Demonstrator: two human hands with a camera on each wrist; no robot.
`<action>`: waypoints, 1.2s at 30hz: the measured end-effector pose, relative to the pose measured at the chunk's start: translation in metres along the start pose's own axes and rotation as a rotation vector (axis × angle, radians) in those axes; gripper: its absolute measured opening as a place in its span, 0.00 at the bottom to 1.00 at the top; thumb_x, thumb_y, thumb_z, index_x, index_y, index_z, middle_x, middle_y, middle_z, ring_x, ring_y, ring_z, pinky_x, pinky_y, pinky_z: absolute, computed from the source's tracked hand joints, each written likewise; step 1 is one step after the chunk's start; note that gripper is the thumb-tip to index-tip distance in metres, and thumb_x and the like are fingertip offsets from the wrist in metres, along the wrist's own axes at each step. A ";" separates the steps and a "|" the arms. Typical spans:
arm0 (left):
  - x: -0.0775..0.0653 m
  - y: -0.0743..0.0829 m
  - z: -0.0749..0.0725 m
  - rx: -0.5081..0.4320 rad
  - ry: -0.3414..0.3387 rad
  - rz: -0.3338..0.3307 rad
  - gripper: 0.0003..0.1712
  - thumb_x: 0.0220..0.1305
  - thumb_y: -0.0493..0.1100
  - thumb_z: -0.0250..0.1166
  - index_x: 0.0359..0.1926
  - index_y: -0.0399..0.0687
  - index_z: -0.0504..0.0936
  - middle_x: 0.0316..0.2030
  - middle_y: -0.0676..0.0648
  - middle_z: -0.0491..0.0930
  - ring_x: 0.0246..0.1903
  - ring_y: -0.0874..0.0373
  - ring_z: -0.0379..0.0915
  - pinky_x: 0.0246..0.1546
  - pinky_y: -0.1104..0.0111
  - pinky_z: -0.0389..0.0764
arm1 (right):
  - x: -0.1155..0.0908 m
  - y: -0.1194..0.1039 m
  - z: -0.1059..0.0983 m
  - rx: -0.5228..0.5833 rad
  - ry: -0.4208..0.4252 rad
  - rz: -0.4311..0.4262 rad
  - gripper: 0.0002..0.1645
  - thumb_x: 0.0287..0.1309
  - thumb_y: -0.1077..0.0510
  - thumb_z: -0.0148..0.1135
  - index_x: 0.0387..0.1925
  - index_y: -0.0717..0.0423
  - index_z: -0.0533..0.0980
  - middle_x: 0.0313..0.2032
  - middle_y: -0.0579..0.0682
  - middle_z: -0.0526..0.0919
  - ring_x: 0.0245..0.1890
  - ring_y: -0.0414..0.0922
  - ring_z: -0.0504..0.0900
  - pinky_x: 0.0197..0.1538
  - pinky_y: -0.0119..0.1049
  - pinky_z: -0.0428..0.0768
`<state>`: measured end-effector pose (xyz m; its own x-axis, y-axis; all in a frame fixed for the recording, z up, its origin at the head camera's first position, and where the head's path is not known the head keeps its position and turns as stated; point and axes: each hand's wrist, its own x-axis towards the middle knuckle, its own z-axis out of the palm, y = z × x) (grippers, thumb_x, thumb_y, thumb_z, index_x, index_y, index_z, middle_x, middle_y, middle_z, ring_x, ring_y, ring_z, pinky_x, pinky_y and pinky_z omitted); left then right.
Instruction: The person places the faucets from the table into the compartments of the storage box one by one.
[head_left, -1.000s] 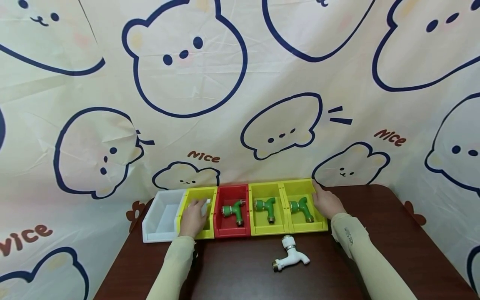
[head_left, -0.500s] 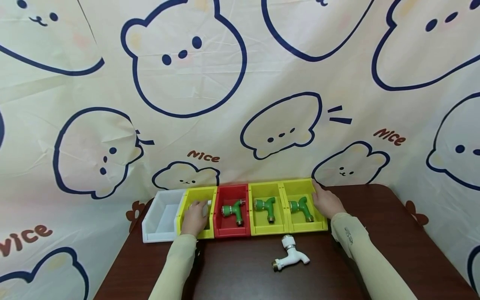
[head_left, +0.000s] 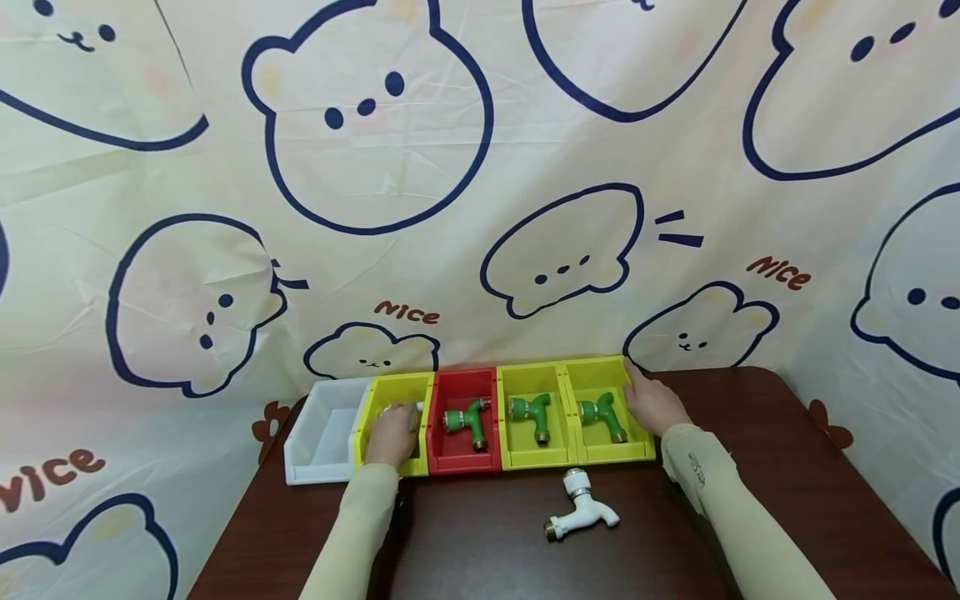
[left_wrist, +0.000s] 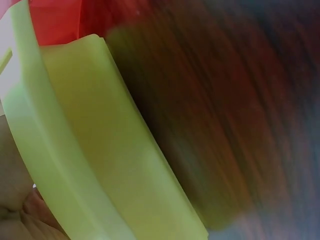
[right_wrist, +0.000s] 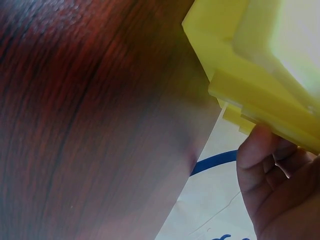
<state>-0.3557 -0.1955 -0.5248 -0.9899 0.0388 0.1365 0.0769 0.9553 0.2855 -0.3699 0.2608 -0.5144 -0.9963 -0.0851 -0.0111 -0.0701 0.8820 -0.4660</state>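
Observation:
My left hand (head_left: 393,433) reaches down into the yellow bin (head_left: 420,464) second from the left, gripping a white faucet. Only a small white end of that faucet (head_left: 420,407) shows past the fingers; the rest is hidden under the hand. In the left wrist view the bin's yellow front wall (left_wrist: 120,145) covers most of the hand. My right hand (head_left: 658,406) grips the outer side rim of the rightmost yellow bin (head_left: 637,450). From the right wrist view, curled fingers (right_wrist: 257,145) meet that bin's rim. Green faucets lie in the red bin (head_left: 442,458) and both right-hand yellow bins.
Leftmost in the row stands a white bin (head_left: 322,433). A second white faucet (head_left: 581,508) with a brass threaded end lies on the dark wooden table (head_left: 480,550) before the bins. Behind the row hangs a cloth backdrop (head_left: 555,158) printed with bears.
My left hand has shifted slightly to the right inside the yellow bin, covering more of the white faucet. The right hand stays at its rim.

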 end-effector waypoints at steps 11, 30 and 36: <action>0.001 0.003 0.003 0.091 0.013 0.018 0.07 0.69 0.30 0.61 0.36 0.41 0.85 0.31 0.42 0.83 0.36 0.46 0.82 0.42 0.52 0.84 | 0.001 0.003 0.002 0.014 0.006 -0.005 0.37 0.80 0.53 0.37 0.82 0.61 0.46 0.16 0.50 0.71 0.15 0.45 0.69 0.25 0.39 0.72; -0.006 0.005 0.001 0.091 -0.022 -0.029 0.21 0.73 0.37 0.58 0.64 0.44 0.82 0.57 0.38 0.84 0.52 0.40 0.83 0.50 0.45 0.83 | 0.000 0.003 0.002 0.014 0.019 -0.014 0.37 0.80 0.54 0.38 0.82 0.60 0.46 0.14 0.49 0.70 0.13 0.44 0.67 0.22 0.38 0.70; -0.011 0.011 -0.005 0.084 0.143 -0.090 0.19 0.73 0.46 0.62 0.59 0.47 0.85 0.57 0.41 0.84 0.51 0.42 0.83 0.44 0.46 0.85 | 0.001 0.004 0.001 0.025 0.014 -0.018 0.37 0.80 0.54 0.38 0.82 0.60 0.46 0.13 0.49 0.69 0.12 0.44 0.66 0.20 0.39 0.69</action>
<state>-0.3439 -0.1872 -0.5186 -0.9648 -0.0840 0.2492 -0.0273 0.9745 0.2229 -0.3710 0.2635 -0.5169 -0.9955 -0.0938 0.0102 -0.0868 0.8686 -0.4879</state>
